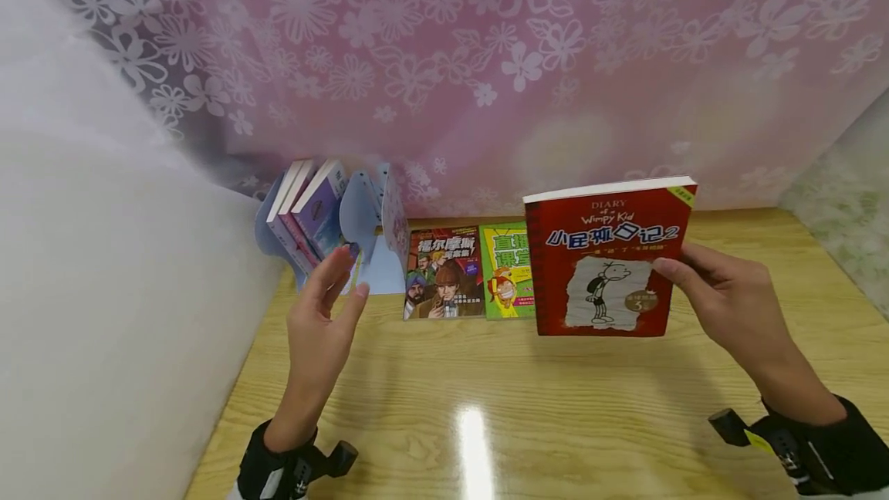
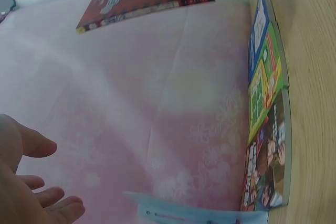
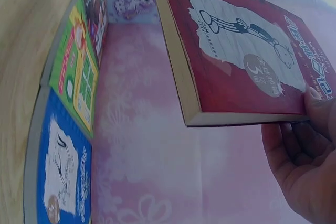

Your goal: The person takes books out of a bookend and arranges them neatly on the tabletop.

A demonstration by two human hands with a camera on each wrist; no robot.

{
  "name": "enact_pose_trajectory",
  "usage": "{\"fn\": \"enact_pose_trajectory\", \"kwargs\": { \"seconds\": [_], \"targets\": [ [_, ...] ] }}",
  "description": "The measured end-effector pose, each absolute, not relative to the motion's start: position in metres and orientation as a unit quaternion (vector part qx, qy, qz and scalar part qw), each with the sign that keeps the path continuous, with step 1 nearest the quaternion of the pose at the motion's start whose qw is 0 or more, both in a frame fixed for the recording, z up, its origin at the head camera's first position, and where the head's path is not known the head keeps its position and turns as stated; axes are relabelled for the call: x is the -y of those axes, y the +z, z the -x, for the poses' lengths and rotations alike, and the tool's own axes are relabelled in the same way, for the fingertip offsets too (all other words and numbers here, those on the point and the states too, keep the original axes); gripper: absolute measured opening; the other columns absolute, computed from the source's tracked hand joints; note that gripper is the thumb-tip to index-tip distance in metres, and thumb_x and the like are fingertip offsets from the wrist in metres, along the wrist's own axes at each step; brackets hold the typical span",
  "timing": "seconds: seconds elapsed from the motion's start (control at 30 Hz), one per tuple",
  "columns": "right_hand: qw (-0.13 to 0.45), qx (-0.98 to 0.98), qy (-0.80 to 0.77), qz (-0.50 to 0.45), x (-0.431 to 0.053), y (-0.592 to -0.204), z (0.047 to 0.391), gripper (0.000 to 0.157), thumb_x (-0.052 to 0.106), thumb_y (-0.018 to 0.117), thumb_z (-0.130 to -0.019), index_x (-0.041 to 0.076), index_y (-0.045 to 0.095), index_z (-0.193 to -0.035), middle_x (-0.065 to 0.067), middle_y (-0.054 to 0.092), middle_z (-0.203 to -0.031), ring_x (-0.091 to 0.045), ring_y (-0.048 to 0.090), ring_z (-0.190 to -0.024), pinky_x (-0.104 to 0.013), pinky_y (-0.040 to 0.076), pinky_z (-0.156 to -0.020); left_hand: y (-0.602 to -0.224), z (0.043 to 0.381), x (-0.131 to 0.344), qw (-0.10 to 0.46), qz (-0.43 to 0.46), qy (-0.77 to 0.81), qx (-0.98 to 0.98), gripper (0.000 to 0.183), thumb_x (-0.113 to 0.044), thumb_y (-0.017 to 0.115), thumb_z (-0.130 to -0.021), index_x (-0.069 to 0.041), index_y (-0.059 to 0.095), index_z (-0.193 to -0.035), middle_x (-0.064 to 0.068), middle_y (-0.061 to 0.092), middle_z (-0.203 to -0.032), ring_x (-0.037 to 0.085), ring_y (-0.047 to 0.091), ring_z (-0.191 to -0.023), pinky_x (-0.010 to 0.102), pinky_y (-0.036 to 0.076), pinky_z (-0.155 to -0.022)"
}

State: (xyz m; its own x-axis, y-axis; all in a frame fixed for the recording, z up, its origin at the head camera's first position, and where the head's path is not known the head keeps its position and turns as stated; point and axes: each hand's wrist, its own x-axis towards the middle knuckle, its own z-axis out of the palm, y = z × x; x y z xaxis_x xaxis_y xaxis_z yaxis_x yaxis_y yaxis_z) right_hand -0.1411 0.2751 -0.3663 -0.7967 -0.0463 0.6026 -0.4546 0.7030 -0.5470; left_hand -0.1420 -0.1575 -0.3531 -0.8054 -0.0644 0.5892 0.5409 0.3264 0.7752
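Observation:
My right hand [image 1: 729,307] grips a red book [image 1: 611,253] by its right edge, thumb on the front cover. The book is upright above the table, its cover facing me, showing a cartoon figure on torn paper. In the right wrist view the fingers are behind the red book [image 3: 236,45]. My left hand [image 1: 322,330] is raised with its fingers apart, holding nothing, in front of the light blue bookend stand [image 1: 361,214]. Several books [image 1: 309,207] lean inside that stand's left part.
Against the pink flowered cloth [image 1: 458,99] stand a detective-picture book [image 1: 444,276] and a green book [image 1: 507,276]. A blue book [image 3: 65,161] beside them shows in the right wrist view, hidden in the head view. A white wall [image 1: 125,253] borders the wooden table [image 1: 417,384] on the left.

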Motion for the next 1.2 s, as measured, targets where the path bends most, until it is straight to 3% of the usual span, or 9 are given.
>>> {"fn": "enact_pose_trajectory", "kwargs": {
  "seconds": [0.2, 0.37, 0.53, 0.67, 0.8, 0.87, 0.97, 1.07, 1.2],
  "targets": [
    [0.276, 0.887, 0.365, -0.057, -0.3, -0.363, 0.145, 0.035, 0.015, 0.06, -0.094, 0.02, 0.06, -0.129, 0.015, 0.062, -0.105, 0.014, 0.054, -0.083, -0.004, 0.042, -0.068, -0.355, 0.156, 0.17, 0.277, 0.108, -0.552, 0.779, 0.054, 0.003, 0.06, -0.089, 0.002, 0.039, -0.14, 0.011, 0.044, -0.142, 0.025, 0.044, -0.126, 0.046, 0.037, -0.103],
    [0.269, 0.888, 0.373, -0.019, -0.317, -0.367, 0.15, 0.038, 0.018, 0.055, -0.097, 0.022, 0.054, -0.135, -0.013, 0.063, -0.116, 0.011, 0.052, -0.085, -0.003, 0.041, -0.072, -0.363, 0.17, 0.18, 0.287, 0.097, -0.542, 0.784, 0.055, 0.001, 0.06, -0.09, -0.003, 0.039, -0.141, 0.009, 0.043, -0.143, 0.022, 0.045, -0.126, 0.046, 0.038, -0.102],
    [0.256, 0.888, 0.382, 0.011, -0.334, -0.373, 0.155, 0.039, 0.02, 0.051, -0.099, 0.023, 0.049, -0.138, -0.018, 0.058, -0.122, 0.006, 0.051, -0.085, -0.003, 0.04, -0.071, -0.375, 0.183, 0.187, 0.291, 0.076, -0.532, 0.792, 0.055, -0.002, 0.061, -0.089, -0.007, 0.041, -0.141, 0.007, 0.044, -0.142, 0.022, 0.046, -0.124, 0.047, 0.04, -0.101],
    [0.246, 0.893, 0.373, 0.043, -0.346, -0.376, 0.159, 0.04, 0.026, 0.048, -0.1, 0.026, 0.046, -0.14, -0.021, 0.056, -0.126, -0.014, 0.056, -0.089, -0.005, 0.042, -0.07, -0.383, 0.192, 0.195, 0.285, 0.06, -0.533, 0.795, 0.057, -0.003, 0.062, -0.089, -0.006, 0.04, -0.141, 0.011, 0.044, -0.142, 0.022, 0.045, -0.125, 0.047, 0.038, -0.102],
    [0.218, 0.9, 0.369, 0.079, -0.357, -0.378, 0.163, 0.043, 0.032, 0.043, -0.101, 0.03, 0.038, -0.143, -0.021, 0.051, -0.135, -0.039, 0.052, -0.096, -0.024, 0.048, -0.078, -0.395, 0.202, 0.206, 0.284, 0.042, -0.534, 0.796, 0.059, -0.006, 0.064, -0.089, -0.006, 0.039, -0.142, 0.015, 0.044, -0.142, 0.025, 0.044, -0.126, 0.046, 0.037, -0.103],
    [0.207, 0.9, 0.372, 0.094, -0.363, -0.379, 0.166, 0.045, 0.034, 0.042, -0.101, 0.028, 0.035, -0.145, -0.021, 0.048, -0.137, -0.041, 0.051, -0.098, -0.03, 0.048, -0.08, -0.403, 0.209, 0.212, 0.284, 0.032, -0.527, 0.8, 0.059, -0.01, 0.064, -0.089, -0.008, 0.039, -0.143, 0.014, 0.044, -0.141, 0.024, 0.044, -0.126, 0.044, 0.038, -0.103],
    [0.204, 0.896, 0.377, 0.111, -0.373, -0.382, 0.169, 0.047, 0.035, 0.041, -0.101, 0.023, 0.032, -0.146, -0.024, 0.045, -0.138, -0.026, 0.053, -0.095, -0.019, 0.049, -0.075, -0.414, 0.22, 0.218, 0.288, 0.023, -0.515, 0.807, 0.06, -0.015, 0.065, -0.09, -0.011, 0.039, -0.143, 0.011, 0.044, -0.142, 0.021, 0.044, -0.127, 0.039, 0.038, -0.103],
    [0.219, 0.886, 0.394, 0.107, -0.386, -0.386, 0.172, 0.047, 0.031, 0.042, -0.101, 0.019, 0.035, -0.145, -0.022, 0.047, -0.138, -0.006, 0.05, -0.086, 0.0, 0.038, -0.065, -0.416, 0.223, 0.219, 0.286, 0.019, -0.516, 0.807, 0.061, -0.016, 0.065, -0.089, -0.011, 0.038, -0.144, 0.011, 0.043, -0.142, 0.022, 0.043, -0.127, 0.039, 0.037, -0.104],
    [0.227, 0.871, 0.423, 0.104, -0.401, -0.391, 0.176, 0.046, 0.027, 0.044, -0.1, 0.016, 0.037, -0.145, -0.003, 0.053, -0.131, 0.009, 0.047, -0.077, -0.001, 0.039, -0.064, -0.418, 0.227, 0.221, 0.273, 0.007, -0.519, 0.81, 0.064, -0.018, 0.066, -0.089, -0.012, 0.035, -0.145, 0.013, 0.042, -0.142, 0.025, 0.043, -0.127, 0.041, 0.037, -0.104]
  ]
}}
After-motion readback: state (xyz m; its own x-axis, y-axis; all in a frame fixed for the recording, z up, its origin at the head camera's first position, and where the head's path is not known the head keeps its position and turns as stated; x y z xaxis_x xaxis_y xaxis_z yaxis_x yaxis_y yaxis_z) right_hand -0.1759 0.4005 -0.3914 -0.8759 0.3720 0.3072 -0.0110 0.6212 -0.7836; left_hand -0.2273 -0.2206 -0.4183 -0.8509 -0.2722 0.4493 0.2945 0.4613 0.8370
